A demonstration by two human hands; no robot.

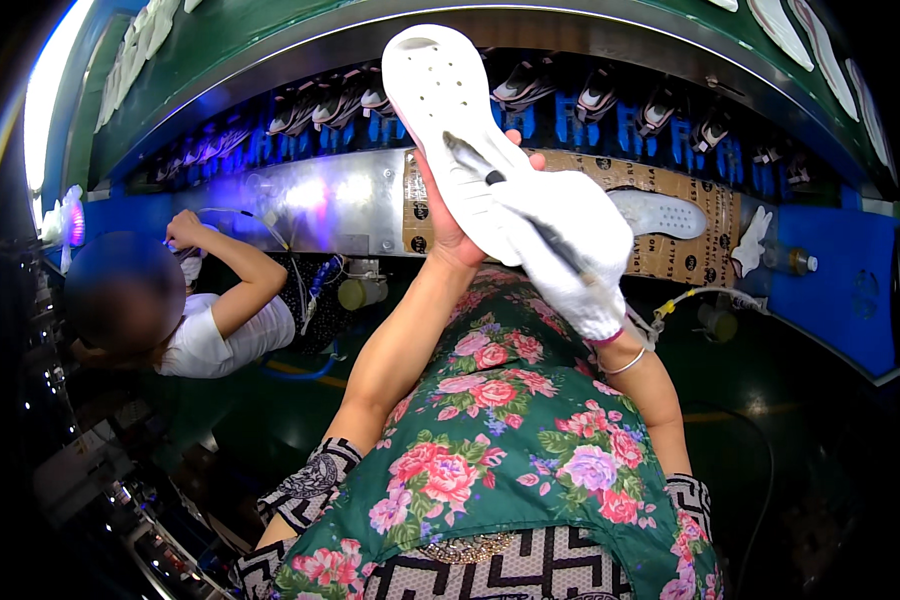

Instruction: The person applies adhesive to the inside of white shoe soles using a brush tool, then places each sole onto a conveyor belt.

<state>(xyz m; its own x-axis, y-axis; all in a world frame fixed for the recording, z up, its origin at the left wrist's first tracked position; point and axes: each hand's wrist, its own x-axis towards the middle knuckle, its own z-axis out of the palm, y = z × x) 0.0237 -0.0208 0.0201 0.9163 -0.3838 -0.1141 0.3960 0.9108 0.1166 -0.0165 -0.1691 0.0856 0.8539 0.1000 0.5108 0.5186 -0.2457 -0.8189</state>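
A white shoe sole (432, 95) with small holes is held up in front of me, tilted, its inner side facing up. My bare left hand (442, 225) is closed around its edge from below, fingertips showing at the far side. My right hand (580, 225), in a white glove, is closed over the lower part of the sole. It grips a slim tool with a dark handle (562, 252), which looks like a brush. The tool's tip lies against the sole's middle; part of it is hidden by the glove.
A second white sole (660, 214) lies on brown cardboard (570, 168) on the bench. A white glove (751, 242) and a small bottle (798, 262) are to its right. Shoe uppers (525, 85) hang on blue holders behind. At left, another person (232, 310) works.
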